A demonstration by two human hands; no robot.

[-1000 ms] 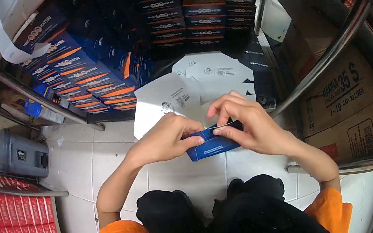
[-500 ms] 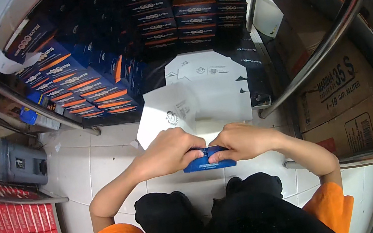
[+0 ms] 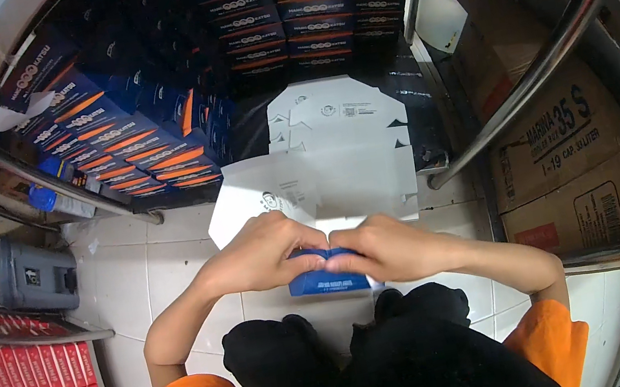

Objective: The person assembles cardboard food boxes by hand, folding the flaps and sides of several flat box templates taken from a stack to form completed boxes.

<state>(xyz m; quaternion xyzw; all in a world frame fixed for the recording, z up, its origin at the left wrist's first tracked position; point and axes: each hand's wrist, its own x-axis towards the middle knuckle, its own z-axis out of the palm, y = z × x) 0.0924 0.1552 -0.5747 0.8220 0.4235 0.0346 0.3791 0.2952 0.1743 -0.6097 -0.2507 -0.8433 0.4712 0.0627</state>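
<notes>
In front of my knees, a partly folded cardboard box [image 3: 329, 283] is held between my hands, blue on its near outer wall and white inside. My left hand [image 3: 269, 252] pinches the left part of its blue edge, thumb on the outside. Close beside it my right hand [image 3: 388, 248] grips the same edge, the two thumbs almost meeting. The fingertips behind the edge are hidden. A white flap [image 3: 241, 201] with a printed round emblem spreads out past my left hand. Just beyond lie flat white box blanks [image 3: 345, 108], overlapping on a black surface.
Stacked dark blue and orange boxes [image 3: 133, 133] fill the left and back. Metal shelf bars [image 3: 531, 84] slope down on both sides. Brown cartons [image 3: 562, 165] stand right, a grey bin [image 3: 33, 271] and red packs [image 3: 39, 374] left. White tiles [image 3: 180, 258] cover the floor.
Both hands and the box have shifted slightly left. My right hand has moved inward along the blue edge, nearer my left thumb, and the white flap lies farther left.
</notes>
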